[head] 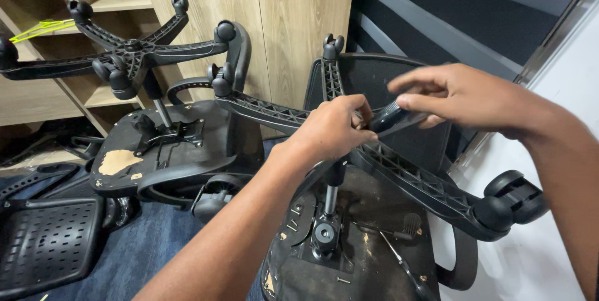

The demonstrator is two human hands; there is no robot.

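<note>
Wood-panel cabinets (274, 20) behind, blue carpet (150, 251) below. Left hand (331, 129) curled shut over hub of upturned chair base (424, 182). Right hand (455, 95) fingers pinched on small dark tool (393, 117) just above hub. Second overturned chair (156, 151) left, well apart. Yellow-green item (43, 28) lies on shelf.

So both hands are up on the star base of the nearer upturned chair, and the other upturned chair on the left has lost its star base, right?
Not quite. The head view shows the other upturned chair on the left with its star base on, casters in the air. The rest holds: the left hand and right hand are both up on the nearer chair's star base.
</note>
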